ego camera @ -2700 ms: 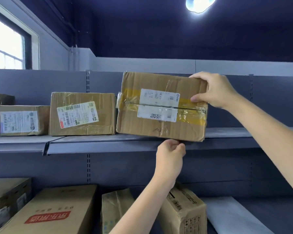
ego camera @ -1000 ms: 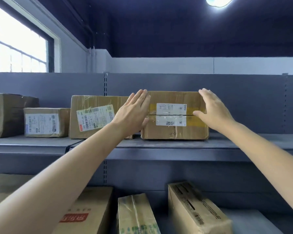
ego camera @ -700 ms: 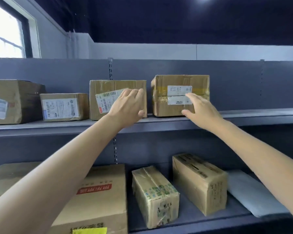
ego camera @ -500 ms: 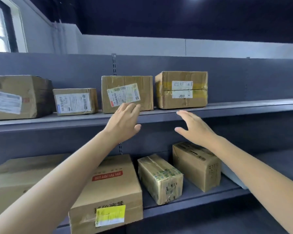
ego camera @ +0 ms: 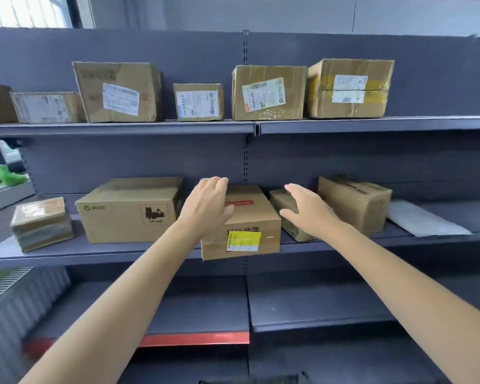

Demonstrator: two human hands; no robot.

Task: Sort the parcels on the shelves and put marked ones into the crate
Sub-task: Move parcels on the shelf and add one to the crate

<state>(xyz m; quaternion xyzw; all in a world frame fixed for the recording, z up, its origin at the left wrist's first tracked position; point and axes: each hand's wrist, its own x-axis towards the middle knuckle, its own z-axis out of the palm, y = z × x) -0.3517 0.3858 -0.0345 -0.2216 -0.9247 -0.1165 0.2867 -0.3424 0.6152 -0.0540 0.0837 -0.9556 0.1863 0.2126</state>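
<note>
From the head camera, a carton with a yellow label (ego camera: 243, 241) sits on the middle shelf (ego camera: 122, 252), its front overhanging the shelf's front edge near the centre upright; the left hand (ego camera: 205, 207) rests over the carton's left top edge with fingers loosely spread, clasping nothing; the right hand (ego camera: 306, 210) hovers just beside its right side, fingers extended and apart; a PICO box (ego camera: 128, 210) stands to the left; five labelled parcels line the upper shelf (ego camera: 372, 123).

open hands (ego camera: 208, 209) flanking yellow-labelled parcel (ego camera: 240, 223), shelves (ego camera: 372, 124)
</note>
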